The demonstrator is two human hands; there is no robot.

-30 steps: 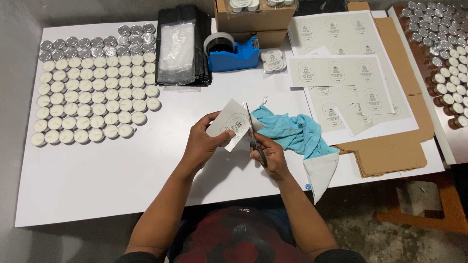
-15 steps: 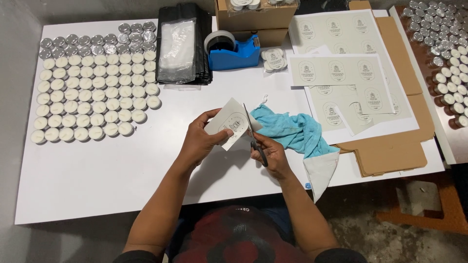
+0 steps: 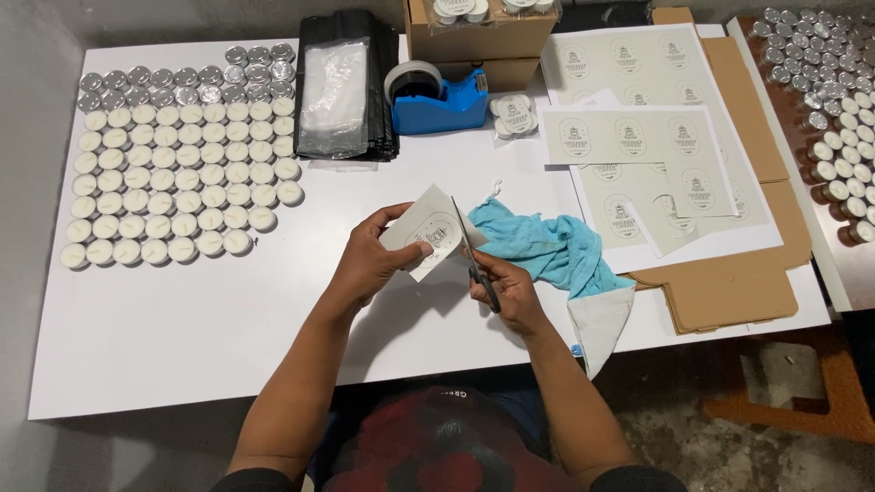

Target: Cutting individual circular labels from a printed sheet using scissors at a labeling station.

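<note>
My left hand (image 3: 372, 264) pinches a small pale sheet of paper (image 3: 427, 224) printed with an arched label, held above the white table (image 3: 182, 337). My right hand (image 3: 503, 290) grips black-handled scissors (image 3: 472, 256), whose blades point up and cut into the right side of that sheet. A crumpled blue cloth (image 3: 545, 248) lies just to the right of both hands.
Rows of white tealight candles (image 3: 178, 182) fill the table's left. A black bag stack (image 3: 342, 87), a blue tape dispenser (image 3: 437, 96), cardboard boxes (image 3: 478, 36), printed label sheets (image 3: 647, 137) and flat cardboard (image 3: 738, 282) lie behind and right. More candles (image 3: 834, 109) sit at far right.
The sheet has shifted slightly left and turned a little in my left hand, with the scissors still cutting along its right side. Both hands stay in nearly the same place.
</note>
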